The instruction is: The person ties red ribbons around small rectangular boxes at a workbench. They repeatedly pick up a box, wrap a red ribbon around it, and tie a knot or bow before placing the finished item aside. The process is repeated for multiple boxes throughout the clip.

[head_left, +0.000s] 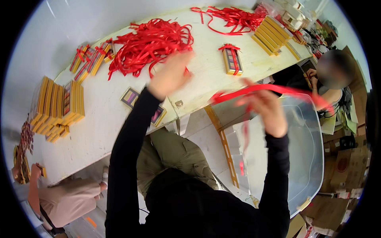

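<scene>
My right hand [268, 109], smeared by motion, is closed on a red ribbon [285, 89] whose ends swing out to both sides above a clear plastic bin [320, 152]. My left hand [171, 75] is over the white table [107, 115], beside a big heap of red ribbons [152, 43]; its fingers are too blurred to read. Under my left forearm lies a flat yellow-edged box [130, 96] with a coloured top, partly hidden. To the right of that hand, a similar box [232, 60] stands apart, tied with a red ribbon and bow.
Stacked yellow-edged boxes [59, 101] stand at the left, with ribbon-tied boxes [92, 59] behind them. More stacked boxes [271, 35] and loose ribbons [234, 19] are at the far right. Other people sit at both sides. Cardboard boxes [346, 164] line the right.
</scene>
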Available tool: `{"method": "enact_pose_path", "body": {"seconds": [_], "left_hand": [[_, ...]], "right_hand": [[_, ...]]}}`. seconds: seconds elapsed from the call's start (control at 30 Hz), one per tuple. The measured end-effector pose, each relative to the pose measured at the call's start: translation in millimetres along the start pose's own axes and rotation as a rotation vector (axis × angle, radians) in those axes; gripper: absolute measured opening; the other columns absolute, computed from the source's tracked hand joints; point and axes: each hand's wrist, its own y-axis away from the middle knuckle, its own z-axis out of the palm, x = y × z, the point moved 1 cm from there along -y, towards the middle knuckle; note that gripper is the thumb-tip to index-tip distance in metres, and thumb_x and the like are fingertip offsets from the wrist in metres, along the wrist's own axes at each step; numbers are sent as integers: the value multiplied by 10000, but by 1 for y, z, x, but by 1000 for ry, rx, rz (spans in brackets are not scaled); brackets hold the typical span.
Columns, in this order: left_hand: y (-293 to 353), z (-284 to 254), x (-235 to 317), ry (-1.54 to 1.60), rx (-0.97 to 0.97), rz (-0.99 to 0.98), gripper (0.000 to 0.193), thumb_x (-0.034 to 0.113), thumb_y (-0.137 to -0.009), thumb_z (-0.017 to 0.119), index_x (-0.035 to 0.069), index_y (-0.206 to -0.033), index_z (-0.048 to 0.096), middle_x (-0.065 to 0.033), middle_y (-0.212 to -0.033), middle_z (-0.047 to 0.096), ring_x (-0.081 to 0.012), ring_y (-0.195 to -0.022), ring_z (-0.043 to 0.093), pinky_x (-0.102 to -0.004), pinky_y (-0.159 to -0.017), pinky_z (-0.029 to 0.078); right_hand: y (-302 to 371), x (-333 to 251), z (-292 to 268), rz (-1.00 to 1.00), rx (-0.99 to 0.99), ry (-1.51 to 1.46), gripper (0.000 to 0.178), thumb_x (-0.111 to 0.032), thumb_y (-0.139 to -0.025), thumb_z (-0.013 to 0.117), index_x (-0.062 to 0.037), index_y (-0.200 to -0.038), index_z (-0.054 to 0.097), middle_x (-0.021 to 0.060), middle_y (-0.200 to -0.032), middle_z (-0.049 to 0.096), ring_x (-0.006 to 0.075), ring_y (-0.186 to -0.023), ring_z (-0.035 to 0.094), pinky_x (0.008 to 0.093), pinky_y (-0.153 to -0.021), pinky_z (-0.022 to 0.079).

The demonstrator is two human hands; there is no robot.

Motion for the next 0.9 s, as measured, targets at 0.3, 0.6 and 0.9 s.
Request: {"method": "enact_pose_path", "body": {"seconds": [0.3, 0.6, 0.9], "left_hand": [[99, -49, 91, 1138, -108, -835, 464, 127, -901, 595, -26, -1304, 422, -68, -962, 644, -109, -876, 603, -276, -806, 464], [195, -131, 6, 1570, 257, -855, 321, 247, -884, 585, 0, -1079, 521, -91, -839, 601, -206, -784, 610, -367, -762, 501], [125, -197, -148, -1103, 83, -771, 381, 262, -850, 612, 91, -1189, 571, -195, -1249, 514, -347, -1118, 507, -495, -890, 423]], "right_hand": [[-52, -31, 102, 161, -320, -145, 307, -191, -959, 508, 22, -1167, 584, -31, -660, 508, 36, -576, 431, 210, -538, 372], [-57, -40, 68, 46, -512, 140, 155, -135, -891, 610, 7, -867, 667, -15, -620, 538, 45, -565, 438, 219, -510, 362], [-124, 31, 188, 135, -421, -250, 239, -197, -930, 533, 6, -865, 641, 41, -674, 631, 59, -589, 538, 191, -543, 412]]}}
